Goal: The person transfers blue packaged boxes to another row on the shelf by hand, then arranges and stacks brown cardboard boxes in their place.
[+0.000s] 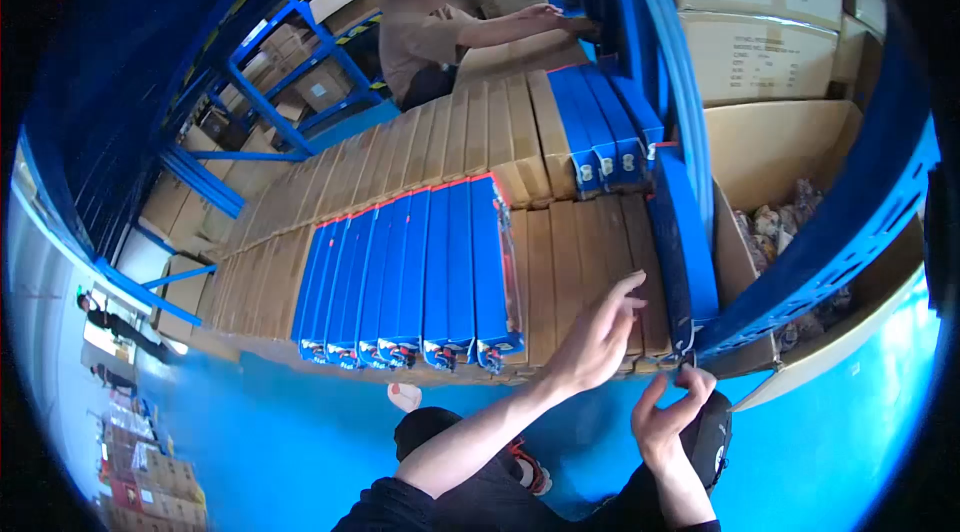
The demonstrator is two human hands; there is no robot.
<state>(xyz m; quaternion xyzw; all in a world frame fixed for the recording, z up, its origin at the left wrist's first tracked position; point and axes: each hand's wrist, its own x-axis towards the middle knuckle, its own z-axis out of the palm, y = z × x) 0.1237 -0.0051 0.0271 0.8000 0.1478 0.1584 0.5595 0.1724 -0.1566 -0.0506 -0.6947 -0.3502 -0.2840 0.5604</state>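
Observation:
My left hand (pixel 597 337) is raised in front of a row of brown cardboard boxes (pixel 565 272), its fingers apart and nothing in them. To its right, my right hand (pixel 675 412) is near the bottom of the blue rack post, with fingers bent and thumb up; nothing shows between them. Left of my hands stands a row of upright blue boxes (pixel 405 272) with red top edges. Behind them, more blue boxes (pixel 595 127) stand beside a long row of brown boxes (pixel 430 147). A blue box (pixel 683 242) leans by the post.
A co-worker (pixel 425 32) reaches over boxes at the back. On the right, an open carton (pixel 790 127) holds wrapped items below stacked cartons (pixel 755 42). A blue rack beam (pixel 830 242) crosses there. Two people are far left, above stacked goods (pixel 150 472).

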